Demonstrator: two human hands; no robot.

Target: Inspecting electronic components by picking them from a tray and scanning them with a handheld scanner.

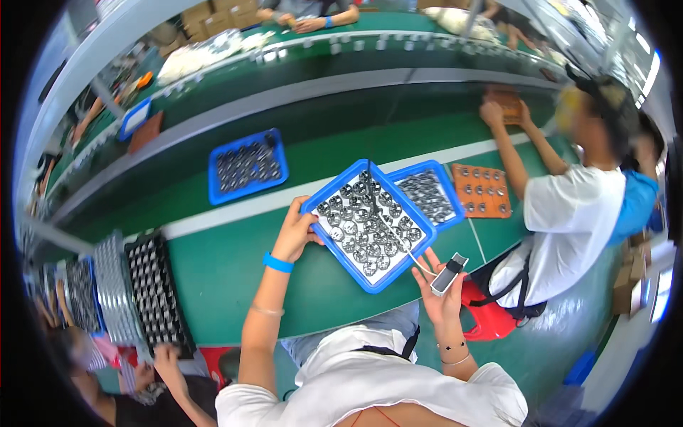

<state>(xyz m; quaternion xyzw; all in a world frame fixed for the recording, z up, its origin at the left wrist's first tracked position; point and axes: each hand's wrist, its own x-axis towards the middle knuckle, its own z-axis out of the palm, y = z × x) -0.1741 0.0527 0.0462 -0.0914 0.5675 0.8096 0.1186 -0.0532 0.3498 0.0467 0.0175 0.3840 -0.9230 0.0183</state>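
Three blue rectangular plastic trays on the green work surface (235,263), each loaded with small round silver metal parts.

Nearest blue plastic tray (370,226): tilted, set diagonally, near corner raised off the green surface. Contents: round silver parts in loose rows on a white base, filling nearly the whole floor. Held at its left rim by the left hand (295,231); fingers curled closed over the tray edge, thumb on top. Blue band on the left wrist.

Right hand (441,285): just beside the tray's lower right corner, palm up, fingers half open. Resting across palm and fingers: a small white and grey rectangular device (448,273), loosely cradled rather than pinched. Thin white cord (398,238) running from the device across the tray's contents.

Second blue tray (428,192): touching the far right side of the held tray, flat, packed densely with the same silver parts.

Third blue tray (247,165): well apart, further back on the left, flat, filled with round dark and silver parts.

Orange rectangular board (482,191): just beside the second tray, with round parts seated in a grid.

Black gridded tray (153,293) and a stack of silver moulded trays (114,285): at the left edge, small parts in their cells; exact kind not discernible.

Seated person in white shirt (569,228) at right, hands on another orange board further back.
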